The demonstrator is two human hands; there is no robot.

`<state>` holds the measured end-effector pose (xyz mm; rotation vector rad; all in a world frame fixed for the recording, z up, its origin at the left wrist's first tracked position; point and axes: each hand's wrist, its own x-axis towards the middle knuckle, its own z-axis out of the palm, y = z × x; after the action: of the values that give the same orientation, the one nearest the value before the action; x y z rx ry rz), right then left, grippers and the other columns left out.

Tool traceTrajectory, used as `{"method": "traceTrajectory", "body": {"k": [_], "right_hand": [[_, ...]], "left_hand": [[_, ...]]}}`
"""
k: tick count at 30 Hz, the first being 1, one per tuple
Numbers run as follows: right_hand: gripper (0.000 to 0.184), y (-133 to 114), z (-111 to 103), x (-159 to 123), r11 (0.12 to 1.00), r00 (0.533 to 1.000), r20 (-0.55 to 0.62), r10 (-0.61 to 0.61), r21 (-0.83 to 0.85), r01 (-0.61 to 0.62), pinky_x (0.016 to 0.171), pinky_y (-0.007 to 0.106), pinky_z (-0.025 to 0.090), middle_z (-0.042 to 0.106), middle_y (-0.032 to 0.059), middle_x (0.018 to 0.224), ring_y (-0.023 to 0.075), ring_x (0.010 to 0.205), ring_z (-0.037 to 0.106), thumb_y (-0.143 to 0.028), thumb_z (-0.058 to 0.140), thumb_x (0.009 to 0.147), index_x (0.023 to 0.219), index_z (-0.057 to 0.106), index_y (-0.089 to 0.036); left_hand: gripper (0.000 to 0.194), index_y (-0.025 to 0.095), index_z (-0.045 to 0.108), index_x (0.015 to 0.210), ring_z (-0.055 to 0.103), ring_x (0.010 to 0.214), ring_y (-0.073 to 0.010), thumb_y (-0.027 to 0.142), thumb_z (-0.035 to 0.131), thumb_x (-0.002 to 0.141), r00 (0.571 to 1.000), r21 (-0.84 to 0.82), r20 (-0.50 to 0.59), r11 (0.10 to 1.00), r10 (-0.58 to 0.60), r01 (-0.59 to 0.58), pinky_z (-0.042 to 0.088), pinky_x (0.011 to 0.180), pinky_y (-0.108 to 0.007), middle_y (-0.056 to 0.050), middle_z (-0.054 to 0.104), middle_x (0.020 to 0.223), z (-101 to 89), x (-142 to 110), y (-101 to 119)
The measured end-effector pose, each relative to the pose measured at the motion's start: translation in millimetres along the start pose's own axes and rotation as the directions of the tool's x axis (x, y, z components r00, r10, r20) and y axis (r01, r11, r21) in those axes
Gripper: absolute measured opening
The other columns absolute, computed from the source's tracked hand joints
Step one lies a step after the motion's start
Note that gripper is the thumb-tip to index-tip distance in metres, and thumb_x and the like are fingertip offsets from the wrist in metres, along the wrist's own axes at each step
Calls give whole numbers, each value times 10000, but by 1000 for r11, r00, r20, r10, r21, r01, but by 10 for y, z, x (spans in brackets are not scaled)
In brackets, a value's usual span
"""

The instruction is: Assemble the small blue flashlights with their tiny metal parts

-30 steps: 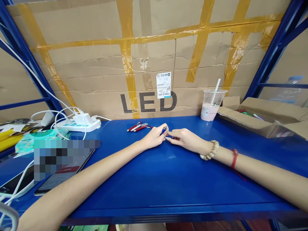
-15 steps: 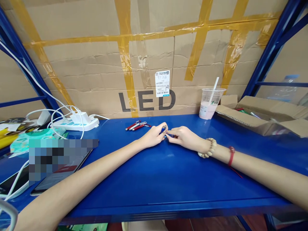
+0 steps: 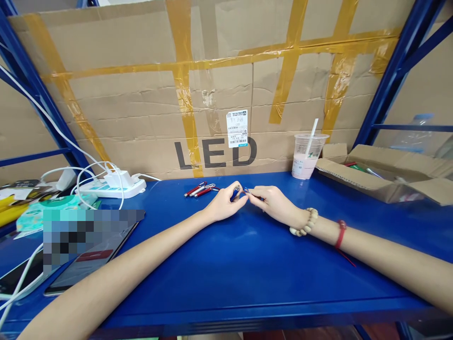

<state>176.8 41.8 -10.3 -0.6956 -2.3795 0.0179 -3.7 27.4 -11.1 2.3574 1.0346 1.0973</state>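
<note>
My left hand point(image 3: 228, 203) is closed around a small blue cylinder point(image 3: 235, 192) with a silver end, which looks like a keychain flashlight. My right hand point(image 3: 271, 200), wearing a beaded bracelet, pinches a small blue piece point(image 3: 245, 190) at its fingertips; fingers hide most of it. The fingertips of both hands nearly meet above the blue tabletop point(image 3: 226, 264). Just beyond my left hand lie several red and silver cylinders point(image 3: 200, 190) of similar size, with a silver clip among them.
A plastic cup point(image 3: 300, 165) with a straw stands at the back right, beside an open cardboard box point(image 3: 375, 182). At left are a white power strip point(image 3: 130, 190) with cables, a tissue pack point(image 3: 30, 215) and a dark tablet point(image 3: 71, 278). A taped cardboard panel point(image 3: 141, 123) closes the back.
My right fingertips have risen slightly and now pinch the blue piece upright near my left fingers. My left hand keeps its hold. The whole view has shifted a little.
</note>
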Motion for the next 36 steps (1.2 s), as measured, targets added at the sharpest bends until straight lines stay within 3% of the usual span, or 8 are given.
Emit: {"method": "traceTrajectory", "body": {"k": [7, 12, 19, 24, 31, 36], "right_hand": [[352, -8, -3, -16, 993, 994, 110, 28, -117, -15, 579, 236, 351, 511, 29, 777, 122, 660, 477, -376, 299, 916, 904, 599, -192], [403, -11, -9, -20, 991, 986, 154, 68, -120, -50, 583, 237, 370, 505, 26, 810, 123, 687, 481, -432, 271, 912, 906, 600, -199], [376, 11, 19, -25, 996, 987, 152, 49, -83, -36, 628, 271, 426, 535, 46, 893, 156, 773, 529, -399, 312, 906, 1182, 512, -241], [327, 36, 29, -17, 999, 994, 113, 10, -51, -4, 672, 280, 438, 569, 51, 935, 164, 816, 551, -344, 367, 897, 1162, 529, -243], [303, 1, 9, -11, 990, 984, 176, 30, -142, -4, 640, 271, 411, 588, 52, 792, 152, 690, 540, -349, 348, 904, 957, 588, -173], [296, 9, -9, -12, 992, 991, 126, -35, -113, 50, 626, 253, 393, 562, 47, 757, 133, 647, 505, -340, 338, 910, 906, 571, -158]], "left_hand": [[269, 186, 346, 745, 305, 528, -72, 428, 344, 863, 992, -82, 3, 989, -124, 124, 275, 534, -211, 60, 342, 582, -3, 14, -11], [214, 184, 322, 716, 327, 574, -78, 341, 419, 824, 997, 15, -18, 997, -70, 70, 300, 575, -215, 54, 349, 627, -2, 32, -14], [118, 189, 324, 767, 396, 563, -75, 242, 423, 803, 997, -78, -15, 994, -80, 79, 333, 555, -208, 49, 368, 639, 20, 17, -51], [83, 188, 341, 760, 394, 560, -76, 210, 410, 800, 1000, -39, 14, 999, -18, 18, 335, 546, -207, 54, 390, 634, 23, 10, -71], [78, 188, 353, 780, 369, 565, -78, 240, 370, 835, 1000, 24, -18, 1000, -19, 19, 322, 563, -211, 46, 396, 661, 9, 29, -79], [132, 185, 370, 772, 382, 568, -81, 281, 345, 860, 1000, 42, -5, 999, 17, -17, 316, 561, -210, 43, 413, 657, 19, 25, -80]]}}
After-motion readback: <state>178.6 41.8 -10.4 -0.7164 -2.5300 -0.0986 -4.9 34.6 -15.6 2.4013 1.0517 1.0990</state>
